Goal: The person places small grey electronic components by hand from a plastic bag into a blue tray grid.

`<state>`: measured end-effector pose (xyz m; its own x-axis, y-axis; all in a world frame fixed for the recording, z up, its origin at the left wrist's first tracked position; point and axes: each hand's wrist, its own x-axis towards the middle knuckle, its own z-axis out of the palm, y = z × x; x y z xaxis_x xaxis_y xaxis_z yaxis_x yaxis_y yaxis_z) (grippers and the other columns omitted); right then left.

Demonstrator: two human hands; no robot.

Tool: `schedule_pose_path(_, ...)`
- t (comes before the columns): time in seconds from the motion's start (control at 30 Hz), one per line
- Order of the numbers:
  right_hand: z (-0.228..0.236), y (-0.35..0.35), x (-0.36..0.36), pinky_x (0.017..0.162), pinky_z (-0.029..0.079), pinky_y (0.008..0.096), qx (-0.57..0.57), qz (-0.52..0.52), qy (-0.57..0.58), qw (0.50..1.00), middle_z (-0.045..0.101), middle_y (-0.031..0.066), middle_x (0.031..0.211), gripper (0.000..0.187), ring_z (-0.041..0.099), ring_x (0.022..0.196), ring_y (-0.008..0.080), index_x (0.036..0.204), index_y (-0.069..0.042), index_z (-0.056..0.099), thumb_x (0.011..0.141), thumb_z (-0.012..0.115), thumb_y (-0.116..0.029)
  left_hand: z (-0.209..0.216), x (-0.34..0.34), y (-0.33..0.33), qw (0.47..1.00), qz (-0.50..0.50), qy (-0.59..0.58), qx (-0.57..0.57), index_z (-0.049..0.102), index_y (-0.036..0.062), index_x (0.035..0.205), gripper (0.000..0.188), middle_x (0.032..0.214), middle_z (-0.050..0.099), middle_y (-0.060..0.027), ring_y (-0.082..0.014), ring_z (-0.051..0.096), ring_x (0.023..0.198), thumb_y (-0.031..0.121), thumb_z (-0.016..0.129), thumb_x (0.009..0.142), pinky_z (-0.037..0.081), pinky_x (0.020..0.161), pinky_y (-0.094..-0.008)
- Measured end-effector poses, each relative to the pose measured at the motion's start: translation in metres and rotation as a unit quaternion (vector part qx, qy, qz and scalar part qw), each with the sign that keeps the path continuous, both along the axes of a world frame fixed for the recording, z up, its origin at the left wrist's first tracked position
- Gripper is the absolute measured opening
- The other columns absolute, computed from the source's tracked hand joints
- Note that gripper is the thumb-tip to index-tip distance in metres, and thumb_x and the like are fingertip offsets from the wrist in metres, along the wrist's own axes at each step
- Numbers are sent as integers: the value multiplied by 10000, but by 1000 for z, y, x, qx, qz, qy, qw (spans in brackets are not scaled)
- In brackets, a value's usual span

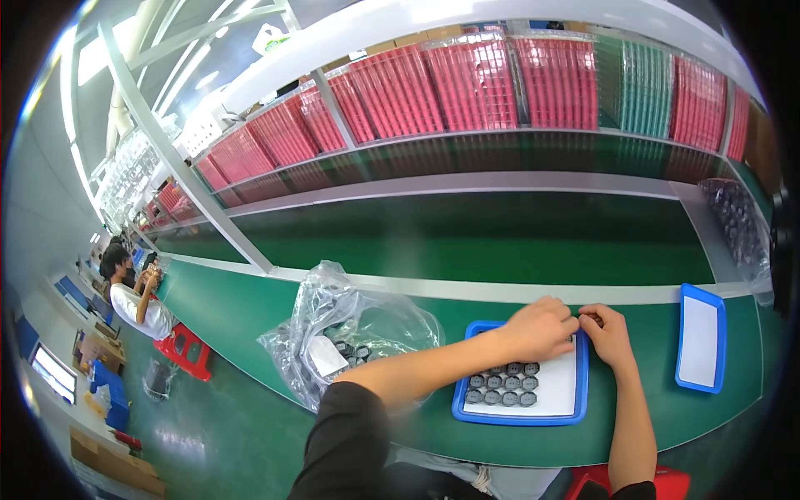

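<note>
A blue tray [582, 392] with a white lining lies on the green bench in front of me. Dark grey, round, knob-like parts [510, 398] stand in close rows in its near left portion. My left hand [540, 325] reaches over the tray to its far right corner, fingers curled together. Just beyond that corner, my right hand [608, 335] has its thumb and fingers pinched close to the left fingertips. Whatever is between the fingers is too small or hidden to name. Left of the tray, a clear plastic bag [304, 321] holds more dark parts [360, 353] and a white slip.
Another blue tray [721, 350] with a white lining lies at the right. A bag of dark parts [733, 221] sits at the far right. A long shelf carries upright pink trays [471, 83] and green ones [646, 87]. A person [133, 296] sits further left along the bench.
</note>
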<state>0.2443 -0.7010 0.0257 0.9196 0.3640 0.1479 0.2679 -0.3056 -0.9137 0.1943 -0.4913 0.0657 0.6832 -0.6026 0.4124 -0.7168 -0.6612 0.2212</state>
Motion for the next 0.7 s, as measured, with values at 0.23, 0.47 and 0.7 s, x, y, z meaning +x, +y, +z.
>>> schedule_pose_path(0.23, 9, -5, -2, 766, 528, 292, -24, -20, 2, 999, 712, 102, 885, 227, 654, 819, 157, 1057, 50, 676, 905, 669, -119, 34, -92, 137, 908, 268, 291, 138, 709, 17, 892, 303, 882, 667, -212, -405, 634, 910, 295, 591, 916, 504, 843, -496)
schedule_pose_path(0.47, 6, 0, -2, 780, 506, 280, -15, -3, 16, 1000, 685, 61, 902, 224, 616, 835, 130, 1073, 33, 674, 912, 653, -121, -28, -125, 271, 755, 605, 153, 202, 562, -48, 1284, 571, 1316, 530, -332, -531, 478, 1247, 409, 554, 943, 401, 1033, -596)
schedule_pose_path(0.7, 9, 3, -4, 783, 498, 278, -30, -3, 8, 1000, 673, 56, 906, 222, 600, 846, 124, 1077, 24, 672, 915, 643, -126, -45, -139, 227, 789, 568, 162, 168, 405, 107, 1467, 567, 1466, 398, -300, -579, 379, 1293, 375, 518, 981, 340, 971, -753)
